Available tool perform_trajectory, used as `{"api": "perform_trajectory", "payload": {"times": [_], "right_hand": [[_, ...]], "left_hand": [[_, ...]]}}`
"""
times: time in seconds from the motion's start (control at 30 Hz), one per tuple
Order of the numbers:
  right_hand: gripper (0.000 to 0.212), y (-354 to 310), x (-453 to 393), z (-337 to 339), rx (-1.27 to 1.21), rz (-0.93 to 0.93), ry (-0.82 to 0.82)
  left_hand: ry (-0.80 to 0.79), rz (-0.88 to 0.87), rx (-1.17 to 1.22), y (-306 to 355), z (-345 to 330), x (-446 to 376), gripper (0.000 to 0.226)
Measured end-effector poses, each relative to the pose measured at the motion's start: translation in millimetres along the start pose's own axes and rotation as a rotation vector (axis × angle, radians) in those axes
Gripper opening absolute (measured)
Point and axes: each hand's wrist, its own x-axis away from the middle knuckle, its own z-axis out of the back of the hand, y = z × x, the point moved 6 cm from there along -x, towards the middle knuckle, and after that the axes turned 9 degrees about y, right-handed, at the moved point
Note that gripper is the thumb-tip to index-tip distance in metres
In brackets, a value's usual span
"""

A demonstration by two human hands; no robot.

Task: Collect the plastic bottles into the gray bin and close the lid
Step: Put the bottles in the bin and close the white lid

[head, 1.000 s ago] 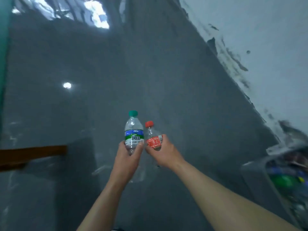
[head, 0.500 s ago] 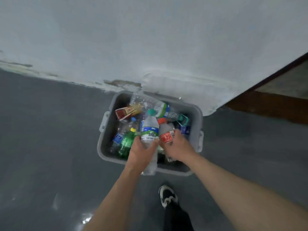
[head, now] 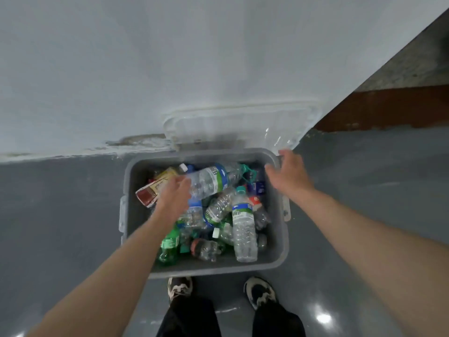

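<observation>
Both bottles we were carrying half a second ago have left our grasp: the green-capped bottle and the red-capped bottle now lie in the gray bin among the other plastic bottles.

From the head view, our only 1, our left hand hangs spread and empty over the pile, fingers loose, with the large clear bottle just beyond the fingertips. Our right hand is also unclenched and holds nothing, reaching past the bin's far right corner; the clear lid stands raised against the wall directly beyond that hand, apparently hinged at the back edge. Our 2 shoes stand on the floor just behind the near rim.

We judge the collecting done and the closing about to begin. To do it well, we should take the lid's free top edge with the right hand, clear the left hand out of the bin first, and press down any bottle riding above the rim so the lid seats flat on all 4 sides.
</observation>
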Motion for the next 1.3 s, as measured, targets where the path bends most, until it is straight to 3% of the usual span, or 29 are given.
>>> {"api": "perform_trajectory", "payload": {"times": [0.07,0.13,0.2,0.27,0.37,0.43,0.57,0.63,0.73,0.93,1.13,1.23,1.3], "right_hand": [[0.061,-28.2,-32.9,12.7,0.052,0.084,0.057],[0.067,-57.1,-58.0,16.0,0.136,0.21,0.081],[0.074,-82.0,-80.4,4.7,0.234,0.305,0.028],[0.079,-92.2,-99.1,-12.4,0.343,0.359,-0.056],[0.079,-92.5,-123.9,-37.0,0.421,0.312,-0.096],[0.069,-90.7,-134.2,-42.6,0.443,0.305,-0.001],[0.035,-83.0,-129.6,-56.2,0.633,0.331,0.056],[0.025,-81.2,-117.5,-49.9,0.529,0.315,0.086],[0.015,-89.2,-81.4,-33.3,0.341,0.366,0.069],[0.025,-114.4,13.0,-7.4,0.192,0.495,0.05],[0.05,-117.4,116.4,-23.3,0.272,0.499,-0.149],[0.066,-105.9,170.3,-38.8,0.272,0.442,-0.43],[0.06,-84.0,171.2,-41.7,0.265,0.31,-0.464]], "left_hand": [[-0.002,-0.029,-0.025,29.7,7.7,-35.9,0.038],[-0.025,-0.178,-0.185,66.3,8.2,-64.9,0.038],[-0.047,-0.32,-0.284,99.2,6.3,-88.0,0.041],[-0.053,-0.335,-0.318,118.1,0.7,-107.5,0.044],[-0.09,-0.145,-0.149,122.3,-7.3,-130.9,0.03],[-0.17,0.036,0.049,114.2,-13.0,-136.2,0.018],[-0.279,0.352,0.487,90.4,-12.7,-141.5,0.036],[-0.243,0.443,0.645,79.0,-3.9,-139.4,0.033],[-0.179,0.484,0.678,73.0,22.4,-135.0,0.034],[-0.124,0.544,0.549,50.7,91.5,-102.1,0.024],[-0.011,0.445,0.306,-4.5,160.5,-42.6,0.009],[-0.06,0.332,0.22,-52.6,183.8,-6.1,0.017],[-0.101,0.308,0.207,-91.2,188.1,9.9,0.025]]}}
